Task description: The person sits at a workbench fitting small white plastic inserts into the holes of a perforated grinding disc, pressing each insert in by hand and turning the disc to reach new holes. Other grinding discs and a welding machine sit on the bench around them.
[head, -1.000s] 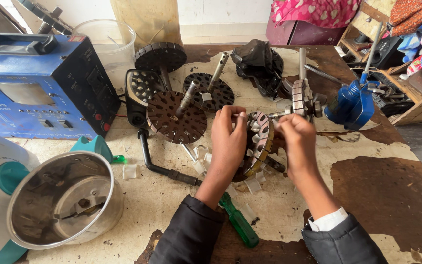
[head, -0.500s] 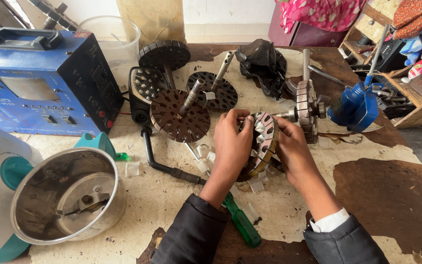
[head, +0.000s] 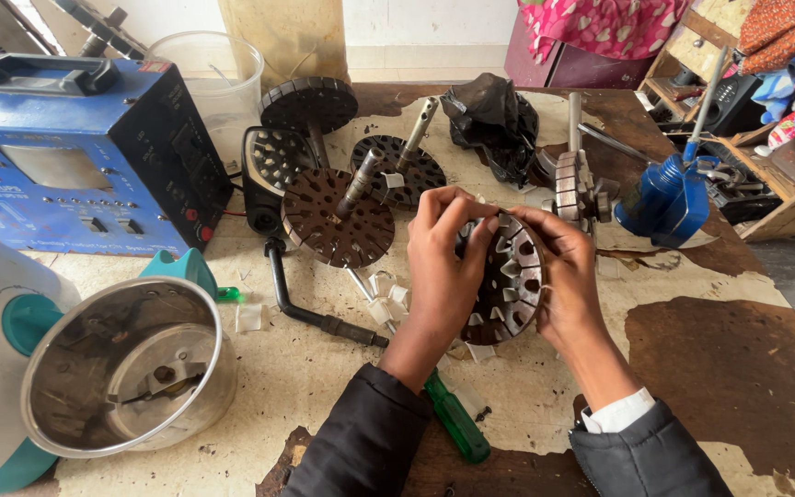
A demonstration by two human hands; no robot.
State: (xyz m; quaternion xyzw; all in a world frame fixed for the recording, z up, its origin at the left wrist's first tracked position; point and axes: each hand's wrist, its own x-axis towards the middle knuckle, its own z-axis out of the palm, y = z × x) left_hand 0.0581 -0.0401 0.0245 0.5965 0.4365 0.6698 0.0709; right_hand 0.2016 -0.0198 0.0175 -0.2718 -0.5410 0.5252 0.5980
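Sitting far left of both hands, a steel jar (head: 126,368); a green screwdriver (head: 455,425) lies beneath the left hand (head: 443,271), which with the right hand (head: 565,281) clasps a slotted stator core (head: 505,281) upright between them, above the surface (head: 324,387).

A single head-worn camera looks steeply down and forward from close above the worn desk (head: 692,368), with both forearms entering from the bottom edge and a wall closing the top.
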